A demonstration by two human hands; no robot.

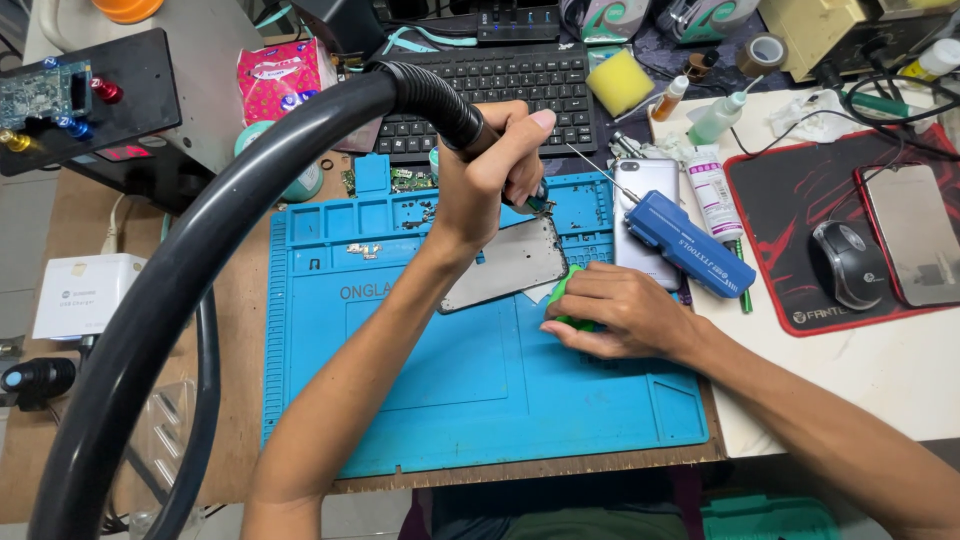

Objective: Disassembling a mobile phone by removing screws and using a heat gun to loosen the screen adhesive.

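Note:
My left hand [492,175] grips the black handle of a tool at the end of a thick black ribbed hose [250,190], tip down over a grey metal phone frame [510,265]. The frame lies on a blue work mat [460,380]. My right hand [615,312] rests on the mat beside the frame's right edge, fingers closed on a small green object [562,290] that touches the frame.
A blue tool case [690,245] and a white phone [645,215] lie right of the mat. Behind are a black keyboard [500,85], a yellow sponge [620,80], small bottles and a tube. A mouse [845,262] sits on a red-black pad with a phone.

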